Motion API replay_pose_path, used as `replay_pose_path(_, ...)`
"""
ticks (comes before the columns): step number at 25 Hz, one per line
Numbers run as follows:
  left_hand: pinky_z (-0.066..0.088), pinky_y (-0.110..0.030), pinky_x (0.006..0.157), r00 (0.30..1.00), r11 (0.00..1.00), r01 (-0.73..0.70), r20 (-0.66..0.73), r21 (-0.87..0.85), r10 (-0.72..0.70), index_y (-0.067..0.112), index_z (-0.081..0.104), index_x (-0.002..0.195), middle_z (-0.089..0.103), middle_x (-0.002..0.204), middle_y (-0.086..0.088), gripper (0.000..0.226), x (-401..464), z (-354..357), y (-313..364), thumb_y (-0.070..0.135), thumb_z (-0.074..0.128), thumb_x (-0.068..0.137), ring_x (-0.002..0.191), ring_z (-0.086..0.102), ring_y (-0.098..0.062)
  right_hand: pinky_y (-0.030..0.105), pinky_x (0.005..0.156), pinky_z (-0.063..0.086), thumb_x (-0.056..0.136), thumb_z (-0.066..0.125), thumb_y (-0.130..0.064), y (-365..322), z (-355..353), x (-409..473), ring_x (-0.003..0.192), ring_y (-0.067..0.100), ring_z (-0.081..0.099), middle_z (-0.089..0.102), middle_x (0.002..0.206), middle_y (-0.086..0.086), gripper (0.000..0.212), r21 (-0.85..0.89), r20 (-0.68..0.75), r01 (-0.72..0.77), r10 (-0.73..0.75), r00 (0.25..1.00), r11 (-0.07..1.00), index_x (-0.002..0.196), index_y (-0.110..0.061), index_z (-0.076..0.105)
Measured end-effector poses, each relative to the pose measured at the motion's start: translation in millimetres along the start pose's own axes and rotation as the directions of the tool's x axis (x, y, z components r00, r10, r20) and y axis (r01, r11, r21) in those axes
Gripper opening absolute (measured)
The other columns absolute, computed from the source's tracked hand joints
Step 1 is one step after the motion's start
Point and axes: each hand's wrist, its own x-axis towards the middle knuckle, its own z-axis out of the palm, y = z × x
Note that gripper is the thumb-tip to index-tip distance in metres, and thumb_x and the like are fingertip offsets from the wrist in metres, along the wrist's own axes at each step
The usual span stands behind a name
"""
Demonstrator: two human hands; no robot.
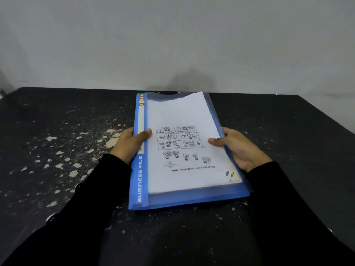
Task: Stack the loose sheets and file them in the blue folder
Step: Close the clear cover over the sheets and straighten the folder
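Observation:
The blue folder [139, 181], marked BUSINESS FILE along its spine, lies in the middle of the black table. A stack of white sheets [178, 112] sits inside it under the clear cover; the top sheet shows cartoon panels and printed text upside down to me. My left hand [130, 144] grips the folder's left spine edge, thumb on top. My right hand [236, 145] grips the right edge, thumb pressing on the cover over the sheets. Both sleeves are black.
The black table [67, 150] has many chipped pale patches, mostly on its left half. A plain grey wall [172, 45] rises right behind the table's far edge. The table's right edge runs diagonally at the far right.

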Motion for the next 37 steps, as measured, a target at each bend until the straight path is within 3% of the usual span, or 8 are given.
replay_pose_path(3,0.055,-0.029,0.055,0.999,0.999,0.044,0.023,0.03,-0.045,0.004,0.06,0.105,0.068,0.084,-0.01,0.019,1.1,16.4,0.2,0.019,0.055,0.093,0.059,0.066,-0.021,0.043,0.08,0.058,0.089,0.061,0.001,0.0,-13.2,-2.1,0.097,0.032,0.069,0.072,0.107,0.013,0.024,-0.045,-0.038,-0.009,0.008,0.999,0.999,0.11,-0.01,0.064)
replay_pose_path(8,0.048,-0.019,0.042,0.991,0.991,0.052,0.116,0.123,-0.067,0.012,0.056,0.075,0.065,0.065,-0.005,0.02,1.2,63.0,17.4,0.008,0.046,0.092,0.044,0.061,-0.014,0.043,0.083,0.056,0.092,0.057,-0.001,-14.0,-56.1,-5.9,0.097,0.031,0.069,0.073,0.105,0.012,0.023,-0.139,-0.122,-0.009,-0.008,0.992,0.99,0.111,-0.011,0.064)
replay_pose_path(13,0.051,-0.042,0.083,0.971,0.99,0.028,0.231,0.139,-0.06,0.006,0.057,0.089,0.065,0.102,-0.017,0.009,18.4,131.3,34.7,0.004,0.049,0.092,0.075,0.063,-0.027,0.048,0.094,0.051,0.093,0.053,-0.003,-36.9,-123.0,-1.1,0.099,0.033,0.068,0.073,0.105,0.014,0.021,-0.223,-0.214,-0.024,-0.025,0.977,0.974,0.111,-0.008,0.064)
replay_pose_path(19,0.05,-0.046,0.093,0.937,0.971,-0.011,0.341,0.238,-0.073,0.002,0.056,0.102,0.064,0.116,-0.02,0.012,48.3,220.4,38.9,0.008,0.055,0.092,0.101,0.064,-0.036,0.041,0.09,0.05,0.092,0.055,0.0,-53.0,-199.3,12.9,0.091,0.032,0.066,0.07,0.103,0.019,0.009,-0.304,-0.367,-0.065,-0.053,0.929,0.95,0.096,-0.002,0.063)
replay_pose_path(25,0.051,-0.046,0.094,0.931,0.944,-0.037,0.354,0.327,-0.087,-0.001,0.06,0.105,0.066,0.114,-0.019,0.025,88.4,275.2,23.5,0.016,0.065,0.087,0.1,0.065,-0.034,0.037,0.085,0.046,0.089,0.06,0.0,-51.5,-254.4,46.1,0.098,0.034,0.062,0.065,0.113,0.027,0.008,-0.392,-0.502,-0.171,-0.055,0.863,0.904,0.095,0.005,0.06)
replay_pose_path(28,0.051,-0.043,0.093,0.956,0.912,-0.097,0.293,0.399,-0.027,0.006,0.052,0.119,0.064,0.116,-0.012,0.048,100.1,290.4,16.8,0.025,0.073,0.081,0.1,0.065,-0.029,0.034,0.087,0.046,0.087,0.062,-0.002,-50.0,-269.2,59.0,0.103,0.028,0.059,0.061,0.123,0.017,0.033,-0.46,-0.514,-0.191,-0.085,0.853,0.867,0.12,-0.002,0.056)
replay_pose_path(32,0.051,-0.038,0.086,0.964,0.796,-0.239,0.234,0.556,0.126,0.013,0.036,0.133,0.06,0.107,-0.01,0.067,112.3,298.1,11.9,0.03,0.073,0.08,0.098,0.062,-0.028,0.039,0.106,0.04,0.087,0.065,-0.007,-43.8,-275.8,75.0,0.123,0.029,0.05,0.05,0.134,0.011,0.071,-0.542,-0.507,-0.173,-0.156,0.847,0.822,0.148,-0.017,0.029)
replay_pose_path(37,0.042,-0.041,0.1,0.923,0.505,-0.385,0.315,0.773,0.222,0.019,0.039,0.137,0.042,0.13,-0.014,0.06,127.1,302.1,5.0,0.041,0.061,0.086,0.116,0.049,-0.032,0.024,0.095,0.034,0.092,0.059,-0.012,-37.1,-274.8,89.7,0.124,0.024,0.049,0.048,0.141,0.009,0.064,-0.619,-0.469,-0.162,-0.196,0.861,0.768,0.149,-0.016,0.03)
